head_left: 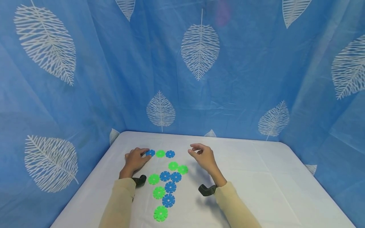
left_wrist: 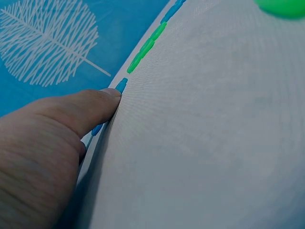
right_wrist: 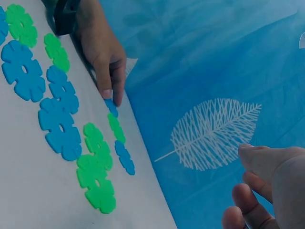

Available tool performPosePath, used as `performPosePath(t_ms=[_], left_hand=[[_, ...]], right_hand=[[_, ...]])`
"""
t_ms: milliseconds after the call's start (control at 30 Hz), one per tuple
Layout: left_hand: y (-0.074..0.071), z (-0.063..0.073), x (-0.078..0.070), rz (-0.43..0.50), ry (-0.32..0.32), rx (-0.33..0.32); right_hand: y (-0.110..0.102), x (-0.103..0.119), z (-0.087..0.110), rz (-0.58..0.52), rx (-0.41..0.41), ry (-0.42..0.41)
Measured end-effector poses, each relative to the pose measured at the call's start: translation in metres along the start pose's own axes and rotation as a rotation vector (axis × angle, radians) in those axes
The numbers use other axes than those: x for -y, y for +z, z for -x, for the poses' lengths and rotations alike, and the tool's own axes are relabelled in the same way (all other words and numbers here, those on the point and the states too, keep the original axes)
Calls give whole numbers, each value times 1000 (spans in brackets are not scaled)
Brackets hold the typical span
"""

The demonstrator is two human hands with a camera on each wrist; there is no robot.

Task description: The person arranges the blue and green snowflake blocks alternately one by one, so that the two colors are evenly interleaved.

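Note:
In the head view, my left hand (head_left: 136, 161) pinches a blue notched plastic disc (head_left: 150, 153) by its edges, thumb and index finger on either side. This disc is at the left end of a short row, beside a green notched disc (head_left: 160, 154) and another blue notched disc (head_left: 170, 154). The left wrist view shows the thumb (left_wrist: 102, 102) against the blue disc, which lies flat at the table surface. My right hand (head_left: 204, 158) is raised over the table, right of the row, its fingers loosely bent and holding nothing.
Nearer me on the white table (head_left: 256, 177) lie several more flat notched discs, among them a blue one (head_left: 168, 200) and a green one (head_left: 161, 213), in loose lines between the forearms. Blue curtains (head_left: 239, 79) with white leaf prints stand around the table's back and sides.

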State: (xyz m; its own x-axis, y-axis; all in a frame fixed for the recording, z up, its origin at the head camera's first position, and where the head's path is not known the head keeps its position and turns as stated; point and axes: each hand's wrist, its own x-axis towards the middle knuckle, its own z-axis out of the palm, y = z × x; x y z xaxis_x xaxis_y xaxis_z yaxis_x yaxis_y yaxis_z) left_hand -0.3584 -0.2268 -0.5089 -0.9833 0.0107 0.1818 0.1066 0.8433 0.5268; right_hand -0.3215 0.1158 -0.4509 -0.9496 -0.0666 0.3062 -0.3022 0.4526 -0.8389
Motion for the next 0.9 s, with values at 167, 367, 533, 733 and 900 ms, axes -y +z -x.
performPosePath(t_ms=[167, 367, 533, 733, 900], left_hand=[[0, 0, 0, 1, -2, -2], [-1, -1, 0, 4, 2, -2], [0, -2, 2, -1, -5, -2], [2, -3, 3, -1, -15, 0], [2, -3, 2, 0, -4, 2]], right_hand=[[4, -4, 5, 13, -5, -3], [5, -9, 10, 9, 2, 16], [8, -15, 13, 8, 23, 25], [13, -26, 17, 37, 80, 24], [17, -25, 19, 45, 135, 38]])
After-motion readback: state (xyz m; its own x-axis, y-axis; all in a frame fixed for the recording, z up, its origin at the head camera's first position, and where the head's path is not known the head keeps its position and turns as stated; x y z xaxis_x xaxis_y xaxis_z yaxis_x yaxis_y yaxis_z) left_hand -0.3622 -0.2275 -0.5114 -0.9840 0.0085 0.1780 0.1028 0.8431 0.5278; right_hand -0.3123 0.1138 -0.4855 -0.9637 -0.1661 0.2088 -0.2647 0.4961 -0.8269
